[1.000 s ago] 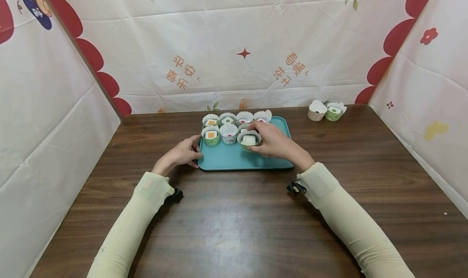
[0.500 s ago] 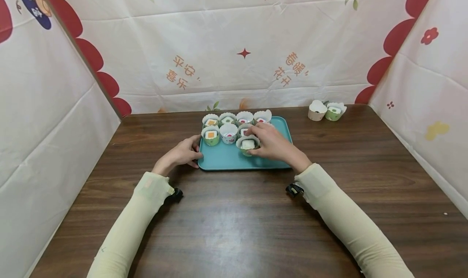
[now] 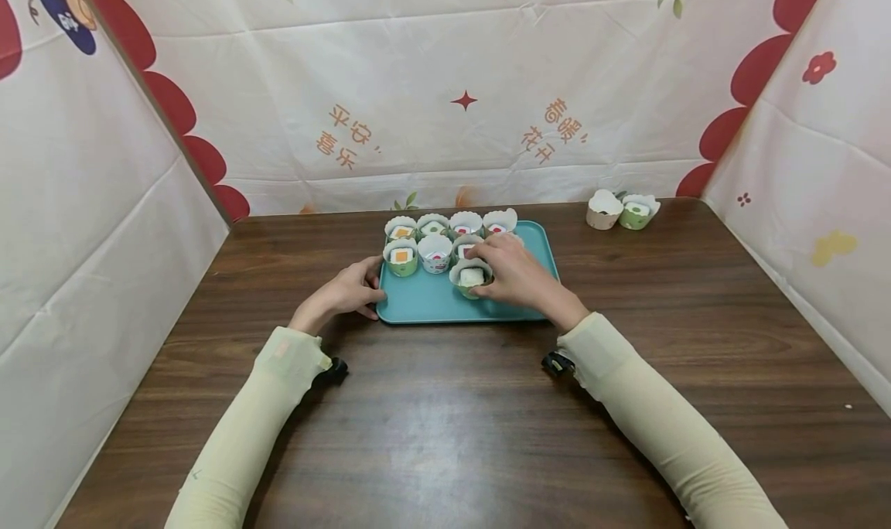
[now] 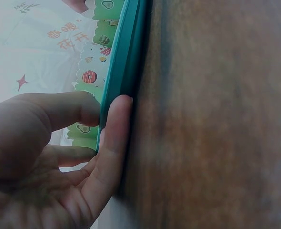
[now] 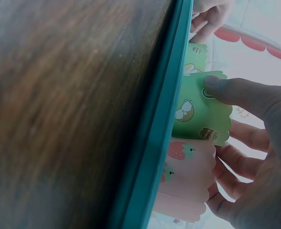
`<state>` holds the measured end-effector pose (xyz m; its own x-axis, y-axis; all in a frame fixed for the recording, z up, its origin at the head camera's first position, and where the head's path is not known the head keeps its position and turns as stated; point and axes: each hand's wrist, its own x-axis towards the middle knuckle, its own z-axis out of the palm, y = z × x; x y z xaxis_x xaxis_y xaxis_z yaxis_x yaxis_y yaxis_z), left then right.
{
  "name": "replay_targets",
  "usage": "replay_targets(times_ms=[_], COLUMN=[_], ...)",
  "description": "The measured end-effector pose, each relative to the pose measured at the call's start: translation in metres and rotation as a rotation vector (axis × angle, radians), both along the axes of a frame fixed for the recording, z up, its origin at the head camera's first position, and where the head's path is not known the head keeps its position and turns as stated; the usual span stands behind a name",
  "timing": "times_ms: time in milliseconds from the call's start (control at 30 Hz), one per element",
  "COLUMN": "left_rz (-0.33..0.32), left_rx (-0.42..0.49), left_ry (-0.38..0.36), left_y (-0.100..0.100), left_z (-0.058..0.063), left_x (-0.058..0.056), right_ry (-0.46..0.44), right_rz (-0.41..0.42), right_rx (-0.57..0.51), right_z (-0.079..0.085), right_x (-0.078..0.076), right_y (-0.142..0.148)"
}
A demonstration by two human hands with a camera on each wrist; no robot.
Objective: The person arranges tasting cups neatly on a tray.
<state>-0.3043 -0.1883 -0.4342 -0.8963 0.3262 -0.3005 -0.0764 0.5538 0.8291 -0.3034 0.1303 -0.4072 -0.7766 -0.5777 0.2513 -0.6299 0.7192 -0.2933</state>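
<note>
On the teal tray (image 3: pixel 418 306) stand several paper baking cups in two rows, with square white pieces, some topped in orange, green or red, inside. My right hand (image 3: pixel 518 275) pinches a green paper baking cup (image 3: pixel 462 288) at its rim. A white square piece (image 3: pixel 471 276) lies in it. In the right wrist view, my thumb presses the side of this green cup (image 5: pixel 197 112), and a pink strawberry-print cup (image 5: pixel 190 164) stands beside it. My left hand (image 3: pixel 351 288) grips the tray's left edge, thumb and fingers around the rim (image 4: pixel 121 57).
At the table's back right, a pale pink cup (image 3: pixel 602 212) and a green cup (image 3: pixel 636 213) stand off the tray. A printed cloth (image 3: pixel 418 127) hangs behind the brown wooden table (image 3: pixel 445 421) and along both sides.
My right hand has moved slightly left and towards me with the green cup, which now sits lower in the head view, baring more of the cup behind. My left hand stays on the tray.
</note>
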Motion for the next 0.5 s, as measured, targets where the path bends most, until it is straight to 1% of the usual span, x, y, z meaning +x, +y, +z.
replay_targets(times_ms=[133,500], left_rz=[-0.004,-0.013], left_rx=[0.0,0.004], left_ry=[0.004,0.008], left_y=[0.0001,0.0001], left_z=[0.0,-0.0023], left_x=[0.0003,-0.0022], right_ry=[0.018,0.003], right_rz=[-0.001,-0.029], right_rx=[0.011,0.009], right_z=[-0.0009,-0.0011], right_x=[0.0007,0.0014], right_y=[-0.0009,-0.002])
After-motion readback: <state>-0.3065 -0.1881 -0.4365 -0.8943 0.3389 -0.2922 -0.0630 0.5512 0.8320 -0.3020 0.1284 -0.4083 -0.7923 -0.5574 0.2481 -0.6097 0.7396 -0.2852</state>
